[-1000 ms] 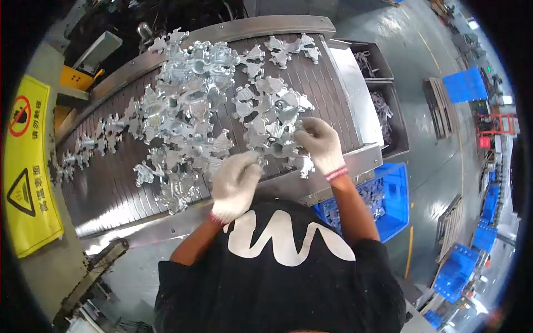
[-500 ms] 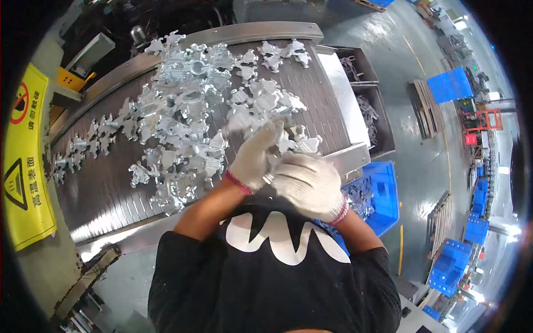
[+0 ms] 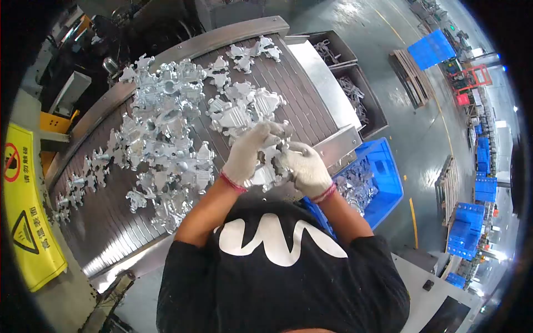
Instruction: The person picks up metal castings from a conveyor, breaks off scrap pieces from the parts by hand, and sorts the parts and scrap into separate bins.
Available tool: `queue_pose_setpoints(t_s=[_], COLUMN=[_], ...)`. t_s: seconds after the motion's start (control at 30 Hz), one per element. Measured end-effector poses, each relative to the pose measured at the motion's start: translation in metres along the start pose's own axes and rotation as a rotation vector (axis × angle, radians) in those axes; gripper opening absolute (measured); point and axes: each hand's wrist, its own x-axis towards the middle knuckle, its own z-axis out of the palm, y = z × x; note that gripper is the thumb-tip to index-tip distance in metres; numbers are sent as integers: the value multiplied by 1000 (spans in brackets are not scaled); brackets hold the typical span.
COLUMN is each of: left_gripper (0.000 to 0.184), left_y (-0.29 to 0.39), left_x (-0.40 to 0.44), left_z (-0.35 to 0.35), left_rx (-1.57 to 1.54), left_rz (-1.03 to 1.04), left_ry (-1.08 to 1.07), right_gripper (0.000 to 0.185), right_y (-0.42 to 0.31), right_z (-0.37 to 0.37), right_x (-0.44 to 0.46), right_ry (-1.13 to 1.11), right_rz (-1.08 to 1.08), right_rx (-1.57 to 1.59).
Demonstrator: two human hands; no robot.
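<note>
Both my hands wear white knitted gloves with red cuffs. They meet above the near right part of the conveyor, close to my body. My left hand (image 3: 249, 154) and my right hand (image 3: 306, 169) are closed on a silvery metal casting (image 3: 265, 175), one from each side. Its lower part shows between the gloves; the fingers cover the rest. Just beyond my left hand, more castings (image 3: 236, 115) lie on the slatted conveyor belt (image 3: 304, 111). A larger heap of similar castings (image 3: 166, 119) spreads across the belt to the left.
A blue bin (image 3: 388, 186) holding metal pieces stands right of my right arm. Dark bins (image 3: 373, 105) with metal scraps sit beyond the conveyor's end. A yellow warning sign (image 3: 30, 222) hangs at left. Wooden pallets (image 3: 408, 77) and blue crates (image 3: 465, 230) stand across the floor.
My right hand has turned and moved away from my left, so the casting between them now shows. The camera view has shifted, with the belt appearing further left.
</note>
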Motion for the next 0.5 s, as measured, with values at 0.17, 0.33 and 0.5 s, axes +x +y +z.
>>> queue_pose_setpoints(t_s=[0.17, 0.33, 0.5], left_gripper=[39, 41, 44], left_y=[-6, 22, 10], left_x=[2, 0, -4], left_z=[23, 8, -9], left_rx=[370, -222, -12], left_rz=[-139, -264, -311], left_ry=[143, 3, -52], right_gripper=[25, 33, 78], right_y=[-7, 40, 59], right_z=[12, -113, -186], right_x=[-10, -63, -101], right_ry=[292, 829, 848], right_rz=[-622, -317, 27], right_rx=[-1055, -548, -1739])
